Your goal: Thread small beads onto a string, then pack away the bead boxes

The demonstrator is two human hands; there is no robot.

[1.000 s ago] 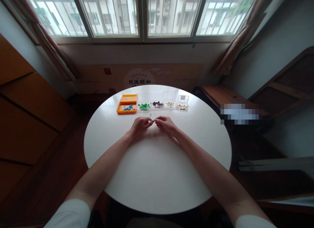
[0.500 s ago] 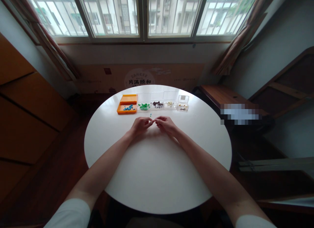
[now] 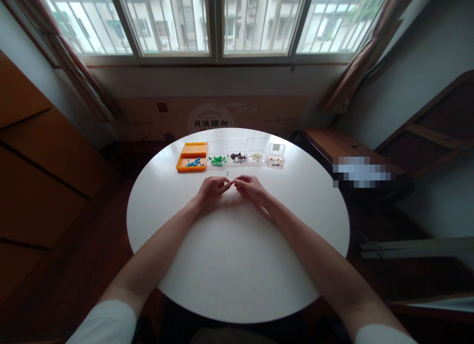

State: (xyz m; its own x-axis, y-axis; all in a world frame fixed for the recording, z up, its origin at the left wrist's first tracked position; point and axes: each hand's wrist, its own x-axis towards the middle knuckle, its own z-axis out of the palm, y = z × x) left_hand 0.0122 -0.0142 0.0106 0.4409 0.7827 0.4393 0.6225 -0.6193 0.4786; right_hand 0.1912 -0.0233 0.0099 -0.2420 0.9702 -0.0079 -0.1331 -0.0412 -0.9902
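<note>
Head view: on the white desk [image 3: 237, 265], the left hand [image 3: 214, 188] and the right hand [image 3: 252, 187] meet at the fingertips, on the person's side of the orange box [image 3: 190, 170] and to its right. Each hand is narrow, thumb and forefinger drawn together in a pinch; whether a small piece sits between the tips cannot be told, as the spot is too tiny and partly covered. The close, tip-to-tip hold probably suits fine work on something very small, and the low wrists seem to steady it.

The orange box has its lid folded back, away from the person, apparently so the blue pieces [image 3: 193, 162] inside can be reached. To the right of the orange box, clear boxes [image 3: 255, 145] stand in a row, holding green pieces [image 3: 217, 161], then dark pieces [image 3: 238, 156], then pale pieces [image 3: 256, 156], with yellowish bits [image 3: 277, 158] farthest from it. Sorting by colour likely makes picking easier. A few loose bits [image 3: 227, 173] lie right of the orange box, just beyond the fingertips, perhaps kept handy.
</note>
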